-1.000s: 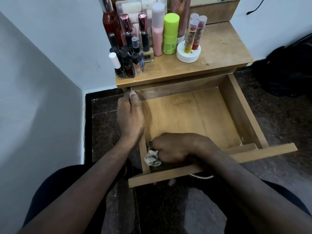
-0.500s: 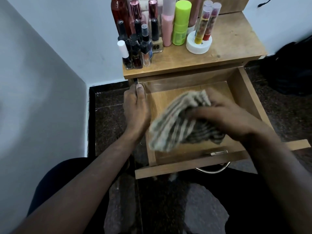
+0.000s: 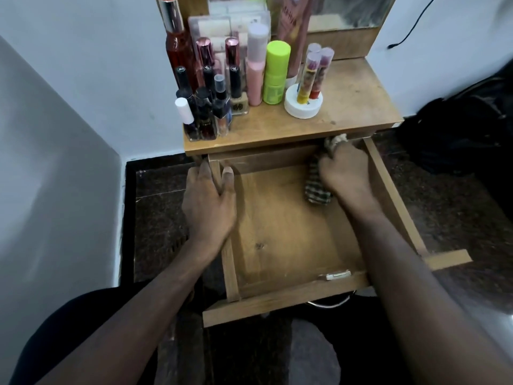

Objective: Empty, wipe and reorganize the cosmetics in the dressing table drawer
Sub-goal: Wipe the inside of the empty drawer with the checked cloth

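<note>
The drawer (image 3: 280, 240) stands pulled out below the wooden surface (image 3: 352, 107), its floor bare. The left hand (image 3: 208, 201) grips the drawer's left wall near the back corner, thumb inside, fingers (image 3: 206, 171) outside. The right hand (image 3: 344, 173) clenches a striped cloth (image 3: 316, 190) at the back right corner (part of it bunches out above the knuckles). The cosmetics (image 3: 222, 87) stand upright on the surface, beyond the left fingers.

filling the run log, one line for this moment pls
phase: wiping | right hand: grips cloth at drawer back right | left hand: holds left wall | cosmetics: on tabletop
</note>
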`<move>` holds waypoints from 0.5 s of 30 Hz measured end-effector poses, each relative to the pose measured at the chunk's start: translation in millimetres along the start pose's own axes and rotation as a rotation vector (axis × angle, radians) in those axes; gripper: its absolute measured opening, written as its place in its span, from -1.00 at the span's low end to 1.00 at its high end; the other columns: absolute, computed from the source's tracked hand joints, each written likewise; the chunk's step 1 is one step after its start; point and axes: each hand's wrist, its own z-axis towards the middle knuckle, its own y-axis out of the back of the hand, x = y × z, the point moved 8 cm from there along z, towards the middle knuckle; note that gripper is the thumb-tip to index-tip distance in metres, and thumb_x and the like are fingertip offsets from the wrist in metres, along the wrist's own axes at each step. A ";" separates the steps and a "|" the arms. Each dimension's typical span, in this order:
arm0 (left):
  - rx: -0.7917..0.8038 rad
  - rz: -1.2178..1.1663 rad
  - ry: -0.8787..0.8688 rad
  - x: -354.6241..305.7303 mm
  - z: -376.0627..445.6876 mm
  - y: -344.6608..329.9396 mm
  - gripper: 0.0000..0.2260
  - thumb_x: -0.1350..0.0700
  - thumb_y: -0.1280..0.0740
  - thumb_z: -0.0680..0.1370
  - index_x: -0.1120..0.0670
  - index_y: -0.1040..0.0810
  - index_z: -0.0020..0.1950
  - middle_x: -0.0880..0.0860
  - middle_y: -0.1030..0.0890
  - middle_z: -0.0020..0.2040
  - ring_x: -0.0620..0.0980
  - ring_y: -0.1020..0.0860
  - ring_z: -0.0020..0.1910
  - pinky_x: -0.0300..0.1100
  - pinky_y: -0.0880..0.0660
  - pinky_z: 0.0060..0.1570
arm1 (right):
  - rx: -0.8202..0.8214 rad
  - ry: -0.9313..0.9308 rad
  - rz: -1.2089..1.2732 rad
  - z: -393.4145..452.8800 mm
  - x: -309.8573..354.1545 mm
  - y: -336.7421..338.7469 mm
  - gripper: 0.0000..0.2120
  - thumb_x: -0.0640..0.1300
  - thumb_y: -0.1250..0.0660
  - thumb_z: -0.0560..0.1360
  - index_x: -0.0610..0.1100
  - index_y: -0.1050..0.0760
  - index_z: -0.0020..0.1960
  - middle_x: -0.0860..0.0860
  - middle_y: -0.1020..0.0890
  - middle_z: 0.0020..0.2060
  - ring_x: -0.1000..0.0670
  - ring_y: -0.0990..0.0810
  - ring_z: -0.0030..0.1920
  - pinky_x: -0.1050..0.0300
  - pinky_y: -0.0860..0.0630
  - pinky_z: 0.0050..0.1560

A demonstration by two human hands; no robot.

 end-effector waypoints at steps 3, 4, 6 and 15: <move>-0.020 0.050 -0.009 -0.1 -0.4 0.8 -0.62 -0.06 -0.08 0.78 0.11 -0.52 0.41 0.13 -0.55 0.24 0.10 -0.54 0.18 -0.12 -0.32 0.02 | 0.083 0.104 -0.114 -9.2 40.8 -29.8 -0.70 -0.27 -0.25 0.60 -0.20 -0.58 0.30 -0.21 -0.64 0.27 -0.27 -0.58 0.32 -0.07 -0.51 0.38; -0.027 0.060 -0.006 0.2 -0.1 1.4 -0.61 -0.05 -0.05 0.79 0.12 -0.51 0.44 0.14 -0.55 0.25 0.12 -0.54 0.20 -0.11 -0.33 0.01 | 0.117 0.172 -0.142 -18.6 59.5 -44.4 -0.69 -0.26 -0.26 0.61 -0.14 -0.59 0.31 -0.16 -0.65 0.27 -0.24 -0.59 0.32 -0.08 -0.52 0.37; -0.042 0.048 -0.003 1.5 -0.3 2.3 -0.60 -0.04 -0.02 0.80 0.09 -0.50 0.47 0.13 -0.56 0.27 0.14 -0.55 0.21 -0.08 -0.35 0.01 | 0.157 0.315 -0.121 -38.7 95.6 -72.2 -0.73 -0.24 -0.29 0.63 -0.10 -0.59 0.29 -0.11 -0.67 0.24 -0.18 -0.62 0.29 -0.11 -0.53 0.35; -0.075 -0.048 0.014 -0.6 -0.6 5.8 -0.53 -0.07 0.03 0.75 0.06 -0.54 0.44 0.09 -0.58 0.25 0.09 -0.57 0.21 -0.08 -0.40 0.04 | 0.060 0.568 0.032 -62.9 123.5 -79.6 -0.83 -0.37 -0.32 0.59 -0.31 -0.65 0.12 -0.22 -0.72 0.04 -0.21 -0.67 0.10 0.16 -0.38 0.15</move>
